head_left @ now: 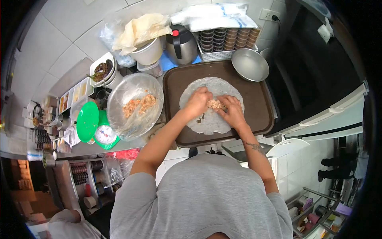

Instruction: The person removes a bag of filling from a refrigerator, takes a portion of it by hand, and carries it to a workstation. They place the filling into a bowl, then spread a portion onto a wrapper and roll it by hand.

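— Where are we with the roll?

— The wrapper lies flat on our brown tray, not folded yet. The big bowl beside the tray has more filling left.

— And our hands?

— Our left hand and right hand are curled close together, pinching the little heap of filling in the middle. We think rolling comes after.

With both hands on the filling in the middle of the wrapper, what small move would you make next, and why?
Probably press the filling into a tight heap. The left hand and right hand already cup it from both sides, and the wrapper lies flat and unfolded on the tray, so shaping likely comes before any fold.
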### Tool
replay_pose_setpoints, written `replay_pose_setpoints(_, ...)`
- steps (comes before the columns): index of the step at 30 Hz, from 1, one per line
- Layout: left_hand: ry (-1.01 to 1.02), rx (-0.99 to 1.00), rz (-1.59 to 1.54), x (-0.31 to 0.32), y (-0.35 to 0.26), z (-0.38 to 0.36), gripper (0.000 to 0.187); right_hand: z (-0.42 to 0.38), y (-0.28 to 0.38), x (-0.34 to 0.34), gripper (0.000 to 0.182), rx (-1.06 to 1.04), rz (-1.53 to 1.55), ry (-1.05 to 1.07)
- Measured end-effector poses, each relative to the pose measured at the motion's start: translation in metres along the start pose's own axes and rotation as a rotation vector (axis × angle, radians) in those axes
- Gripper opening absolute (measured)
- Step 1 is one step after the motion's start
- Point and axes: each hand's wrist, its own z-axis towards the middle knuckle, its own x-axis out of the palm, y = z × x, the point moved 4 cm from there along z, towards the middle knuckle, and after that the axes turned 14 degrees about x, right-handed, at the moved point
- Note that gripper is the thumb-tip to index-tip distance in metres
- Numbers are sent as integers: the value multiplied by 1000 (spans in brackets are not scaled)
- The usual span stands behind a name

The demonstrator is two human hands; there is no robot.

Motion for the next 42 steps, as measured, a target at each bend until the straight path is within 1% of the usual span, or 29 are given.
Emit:
replay_pose_setpoints(2, 7, -2, 18, -12, 6, -8, 18, 3, -5, 6, 41, -47, -2, 35)
replay_pose_setpoints(6, 60, 2, 34, -8, 8, -22, 16, 9, -12, 3, 36, -117, 35, 57)
replay_pose_setpoints(7, 73, 6, 44, -10, 5, -23, 15, 10, -13, 2, 38, -80, 47, 109)
replay_pose_setpoints(9, -42, -34, -7, -25, -1, -27, 17, 12, -14, -5, 43, -12, 66, 220)
replay_pose_setpoints(10, -101, -50, -28, -37, -5, -25, 18, 13, -12, -11, 46, 10, 102, 230)
replay_pose_setpoints(12, -135, -101, 41, -76, -5, -34, 21, 11, -10, -19, 52, 65, 178, 248)
replay_pose_setpoints(13, -166, -195, 93, -98, -2, -44, 20, 11, -13, -20, 60, 42, 146, 236)
replay_pose_setpoints(14, -229, -270, 151, -120, 3, -57, 15, 10, -13, -21, 59, 35, 132, 217)
replay_pose_setpoints(15, -223, -397, 288, -143, 12, -74, 11, 9, -10, -25, 58, 29, 118, 196)
replay_pose_setpoints(17, 5, -696, 453, -168, 47, -114, 14, 5, -11, -28, 57, 26, 94, 152)
replay_pose_setpoints(20, 146, -773, 478, -162, 83, -168, 15, 3, -13, -24, 50, 30, 83, 82)
replay_pose_setpoints(21, 118, -748, 477, -157, 84, -176, 13, 3, -13, -22, 47, 33, 89, 58)
replay_pose_setpoints(25, 164, -780, 464, -141, 93, -182, 12, 2, -2, -16, 32, 77, 179, 31)
replay_pose_setpoints(27, 210, -784, 442, -141, 92, -179, 17, 4, 0, -13, 24, 6, 151, 13)
replay_pose_setpoints(29, 265, -776, 445, -145, 91, -178, 17, 4, -3, -8, 18, -43, 128, -27)
replay_pose_setpoints(30, 292, -770, 451, -149, 91, -179, 17, 4, -8, -6, 21, -26, 133, -13)
replay_pose_setpoints(33, 235, -824, 412, -171, 87, -175, 11, 3, -12, -9, 29, 13, 167, 19)
replay_pose_setpoints(35, 87, -814, 166, -182, 77, -153, 8, 3, -1, -24, 35, 19, 203, 40)
replay_pose_setpoints(36, 12, -811, 40, -189, 69, -141, 8, 4, -5, -26, 38, 67, 268, 59)
replay_pose_setpoints(38, -153, -663, -224, -183, 31, -94, 12, 6, -16, -31, 42, 160, 396, 103)
replay_pose_setpoints(40, -94, -421, -118, -152, 17, -60, 12, 7, -22, -36, 43, 180, 330, 76)
replay_pose_setpoints(41, -102, -300, -131, -129, 11, -46, 11, 7, -24, -39, 43, 189, 296, 60)
replay_pose_setpoints(42, -110, -177, -142, -104, 7, -36, 11, 6, -23, -39, 44, 140, 247, 46)
